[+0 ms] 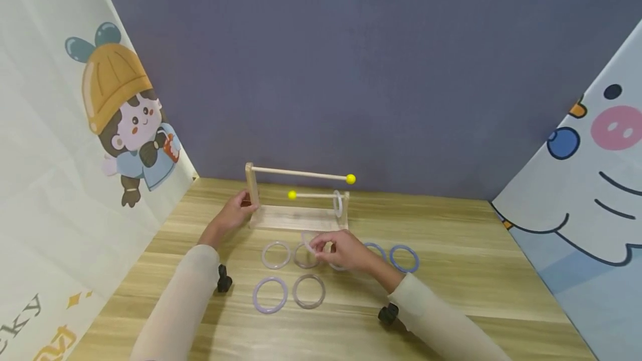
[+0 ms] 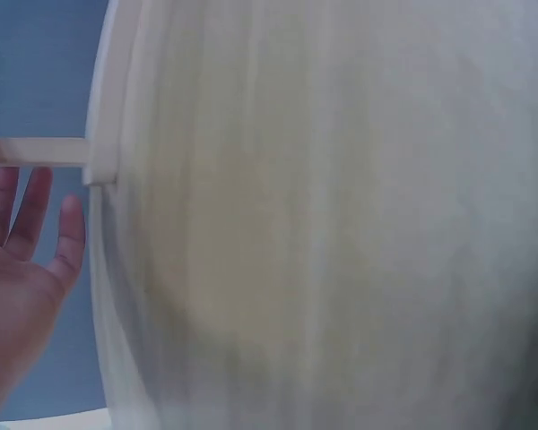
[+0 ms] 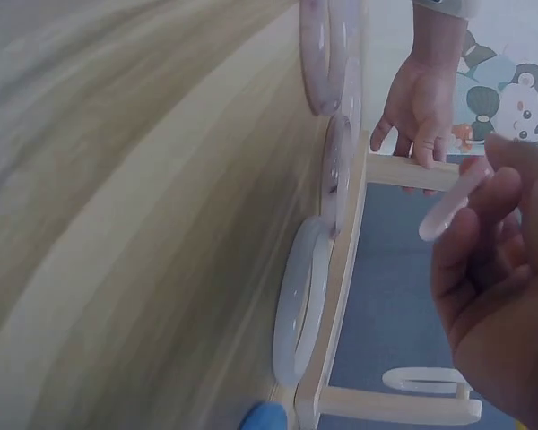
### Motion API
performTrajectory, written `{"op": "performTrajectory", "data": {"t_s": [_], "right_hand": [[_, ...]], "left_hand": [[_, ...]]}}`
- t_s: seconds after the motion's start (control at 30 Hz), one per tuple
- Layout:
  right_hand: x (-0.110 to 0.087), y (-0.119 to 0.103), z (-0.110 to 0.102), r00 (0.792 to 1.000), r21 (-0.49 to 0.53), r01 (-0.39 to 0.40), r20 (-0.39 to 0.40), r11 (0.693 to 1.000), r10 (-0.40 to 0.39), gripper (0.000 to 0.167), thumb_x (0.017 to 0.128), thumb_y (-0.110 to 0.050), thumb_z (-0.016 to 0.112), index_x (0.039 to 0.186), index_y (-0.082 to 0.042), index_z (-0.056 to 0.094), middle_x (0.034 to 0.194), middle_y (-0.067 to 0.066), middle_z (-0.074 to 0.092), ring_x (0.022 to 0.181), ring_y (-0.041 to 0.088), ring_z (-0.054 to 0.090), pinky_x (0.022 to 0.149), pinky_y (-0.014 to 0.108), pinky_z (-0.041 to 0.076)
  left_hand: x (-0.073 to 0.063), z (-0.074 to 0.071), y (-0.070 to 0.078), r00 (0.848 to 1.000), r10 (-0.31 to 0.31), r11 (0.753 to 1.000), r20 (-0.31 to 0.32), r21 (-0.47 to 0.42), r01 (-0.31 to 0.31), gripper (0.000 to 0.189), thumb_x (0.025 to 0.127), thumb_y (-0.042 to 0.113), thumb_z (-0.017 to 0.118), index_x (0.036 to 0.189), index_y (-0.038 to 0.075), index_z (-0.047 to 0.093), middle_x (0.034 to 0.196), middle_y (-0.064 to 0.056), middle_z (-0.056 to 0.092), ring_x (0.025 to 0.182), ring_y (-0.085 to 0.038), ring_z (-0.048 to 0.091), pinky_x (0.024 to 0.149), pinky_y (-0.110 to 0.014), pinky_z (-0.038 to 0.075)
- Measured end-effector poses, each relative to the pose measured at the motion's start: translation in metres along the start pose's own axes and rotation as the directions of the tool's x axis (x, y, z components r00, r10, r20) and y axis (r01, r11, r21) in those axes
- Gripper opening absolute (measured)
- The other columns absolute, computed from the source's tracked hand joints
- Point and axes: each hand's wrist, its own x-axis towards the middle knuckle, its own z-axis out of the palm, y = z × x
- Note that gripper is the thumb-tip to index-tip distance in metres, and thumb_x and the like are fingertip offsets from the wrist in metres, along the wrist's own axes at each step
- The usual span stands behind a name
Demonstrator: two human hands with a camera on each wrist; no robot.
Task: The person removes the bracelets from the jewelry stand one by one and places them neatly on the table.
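Observation:
A wooden rack (image 1: 296,218) with two horizontal rods stands towards the back of the table. My left hand (image 1: 234,213) grips its taller left post (image 1: 251,183), with the thumb on one side and the fingers on the other. My right hand (image 1: 346,249) pinches a pale pink bangle (image 3: 453,208) between thumb and fingertips, raised in front of the rack. A white bangle (image 1: 338,205) hangs on the lower rod near the right post. Yellow balls cap the free ends of the upper rod (image 1: 301,172) and lower rod (image 1: 316,195).
Several bangles lie flat before the rack: a pale one (image 1: 276,254), a lilac one (image 1: 270,295), a greyish one (image 1: 309,292) and a blue one (image 1: 404,259). My right hand partly covers others. A dark cloth wall (image 1: 351,71) rises behind the table (image 1: 451,294).

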Motion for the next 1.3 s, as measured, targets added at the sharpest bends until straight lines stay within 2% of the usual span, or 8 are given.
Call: {"op": "performTrajectory", "data": {"t_s": [0.2, 0.33, 0.43, 0.6, 0.83, 0.97, 1.13, 1.3], "right_hand": [[-0.010, 0.003, -0.003, 0.994, 0.012, 0.047, 0.102, 0.999, -0.048, 0.018, 0.093, -0.011, 0.073, 0.110, -0.012, 0.076, 0.091, -0.002, 0.075, 0.061, 0.002, 0.054, 0.053, 0.017, 0.048], [-0.021, 0.008, -0.005, 0.988, 0.019, 0.020, 0.152, 1.000, -0.023, 0.019, 0.093, -0.012, 0.072, 0.112, -0.012, 0.077, 0.090, -0.006, 0.073, 0.058, -0.003, 0.049, 0.052, 0.016, 0.046], [-0.030, 0.011, -0.005, 0.980, -0.009, 0.021, 0.197, 1.000, -0.019, 0.020, 0.093, -0.014, 0.073, 0.112, -0.015, 0.077, 0.090, -0.009, 0.072, 0.062, -0.004, 0.051, 0.056, 0.017, 0.049], [-0.041, 0.012, -0.006, 0.964, -0.054, 0.085, 0.256, 0.995, -0.069, 0.019, 0.091, -0.016, 0.075, 0.110, -0.019, 0.078, 0.088, -0.010, 0.072, 0.065, -0.005, 0.054, 0.059, 0.016, 0.051], [-0.052, 0.018, -0.008, 0.945, -0.109, 0.174, 0.298, 0.979, -0.135, 0.018, 0.087, -0.018, 0.079, 0.105, -0.020, 0.079, 0.086, -0.011, 0.073, 0.067, -0.012, 0.049, 0.059, 0.010, 0.045], [-0.058, 0.020, -0.010, 0.936, -0.137, 0.213, 0.313, 0.967, -0.161, 0.019, 0.085, -0.020, 0.081, 0.104, -0.021, 0.079, 0.086, -0.011, 0.072, 0.071, -0.011, 0.052, 0.063, 0.008, 0.044], [-0.063, 0.021, -0.014, 0.927, -0.157, 0.227, 0.339, 0.961, -0.164, 0.017, 0.085, -0.019, 0.080, 0.102, -0.021, 0.079, 0.085, -0.012, 0.072, 0.075, -0.009, 0.056, 0.069, 0.007, 0.044], [-0.067, 0.022, -0.015, 0.922, -0.166, 0.217, 0.359, 0.962, -0.146, 0.017, 0.084, -0.017, 0.080, 0.101, -0.022, 0.080, 0.083, -0.013, 0.072, 0.073, -0.013, 0.053, 0.069, 0.007, 0.044]], "left_hand": [[-0.002, 0.003, -0.011, 1.000, -0.012, 1.000, 0.010, -0.008, 0.012, 0.037, 0.107, 0.017, 0.054, 0.139, 0.000, 0.046, 0.136, -0.026, 0.055, 0.128, -0.042, 0.054, 0.104, -0.049, 0.050], [-0.003, 0.004, -0.013, 1.000, -0.004, 1.000, 0.017, -0.020, 0.004, 0.038, 0.106, 0.017, 0.054, 0.139, -0.001, 0.046, 0.137, -0.027, 0.055, 0.129, -0.043, 0.054, 0.105, -0.052, 0.049], [-0.003, 0.006, -0.013, 1.000, -0.009, 1.000, 0.014, -0.012, 0.009, 0.039, 0.106, 0.018, 0.054, 0.140, 0.000, 0.046, 0.138, -0.027, 0.055, 0.129, -0.043, 0.054, 0.106, -0.053, 0.048], [0.000, 0.006, -0.016, 1.000, -0.018, 1.000, -0.005, 0.002, 0.018, 0.038, 0.106, 0.018, 0.056, 0.139, 0.003, 0.047, 0.139, -0.026, 0.055, 0.131, -0.042, 0.054, 0.107, -0.053, 0.047], [0.000, 0.006, -0.015, 1.000, -0.018, 1.000, 0.004, -0.009, 0.018, 0.041, 0.105, 0.016, 0.057, 0.141, 0.001, 0.045, 0.140, -0.028, 0.054, 0.133, -0.045, 0.051, 0.110, -0.058, 0.043], [0.000, 0.007, -0.014, 1.000, -0.026, 1.000, 0.011, -0.008, 0.026, 0.043, 0.105, 0.017, 0.057, 0.143, 0.001, 0.045, 0.140, -0.028, 0.054, 0.133, -0.045, 0.050, 0.110, -0.058, 0.043], [0.001, 0.008, -0.015, 1.000, -0.018, 1.000, 0.007, -0.009, 0.018, 0.044, 0.105, 0.016, 0.056, 0.145, 0.001, 0.045, 0.141, -0.028, 0.054, 0.134, -0.045, 0.050, 0.110, -0.057, 0.043], [0.003, 0.007, -0.015, 1.000, 0.000, 1.000, 0.000, 0.000, 0.000, 0.042, 0.105, 0.015, 0.056, 0.143, -0.001, 0.047, 0.139, -0.029, 0.056, 0.132, -0.045, 0.052, 0.109, -0.057, 0.044]]}}
